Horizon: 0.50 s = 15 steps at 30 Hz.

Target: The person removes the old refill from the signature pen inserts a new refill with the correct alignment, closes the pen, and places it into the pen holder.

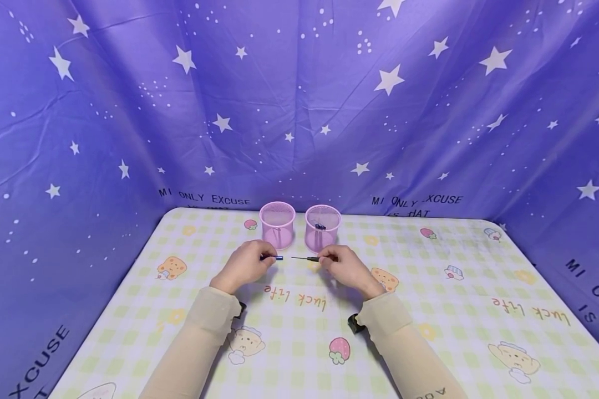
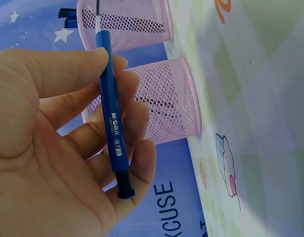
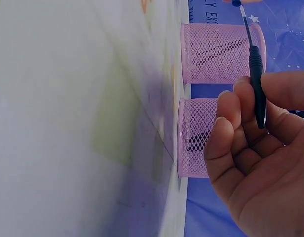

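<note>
My left hand (image 1: pixel 247 263) pinches the blue pen barrel (image 2: pixel 111 108) between thumb and fingers. White lettering runs along it, and a black push button is at its far end. My right hand (image 1: pixel 344 269) pinches the pen's black tapered front section (image 3: pixel 258 89). From that section a thin refill (image 1: pixel 299 257) sticks out toward the barrel's open end. A small gap separates refill and barrel in the head view. Both hands are just in front of two pink mesh cups, the left cup (image 1: pixel 278 238) and the right cup (image 1: pixel 323 235).
Dark pens (image 1: pixel 320 226) stand in the right cup, and a thin dark item (image 3: pixel 221 53) shows through the left cup's mesh. A checked, printed cloth (image 1: pixel 299 343) covers the table. Purple star-patterned curtains (image 1: pixel 299 111) hang close behind the table's back edge and at both sides.
</note>
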Tool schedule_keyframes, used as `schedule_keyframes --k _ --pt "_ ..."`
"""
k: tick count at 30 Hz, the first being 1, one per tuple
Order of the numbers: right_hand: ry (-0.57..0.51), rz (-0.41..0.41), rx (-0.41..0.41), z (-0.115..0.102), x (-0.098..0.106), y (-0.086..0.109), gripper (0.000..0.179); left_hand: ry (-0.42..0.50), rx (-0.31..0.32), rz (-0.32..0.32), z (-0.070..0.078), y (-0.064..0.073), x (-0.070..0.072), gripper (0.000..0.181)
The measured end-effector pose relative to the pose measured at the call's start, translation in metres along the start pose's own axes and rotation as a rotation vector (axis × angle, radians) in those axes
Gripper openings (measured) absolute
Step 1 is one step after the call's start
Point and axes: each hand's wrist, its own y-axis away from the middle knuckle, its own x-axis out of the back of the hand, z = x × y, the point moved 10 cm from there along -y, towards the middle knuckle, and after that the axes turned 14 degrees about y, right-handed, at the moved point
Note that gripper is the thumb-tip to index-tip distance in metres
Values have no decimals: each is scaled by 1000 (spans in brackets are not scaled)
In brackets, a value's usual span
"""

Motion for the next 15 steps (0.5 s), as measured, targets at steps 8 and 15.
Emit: schedule_keyframes --k 8,15 --pt "-5 -2 -5 2 2 0 13 -8 6 4 0 0 0 8" --pt "0 -1 -8 2 1 -1 12 -18 11 6 1 1 -1 13"
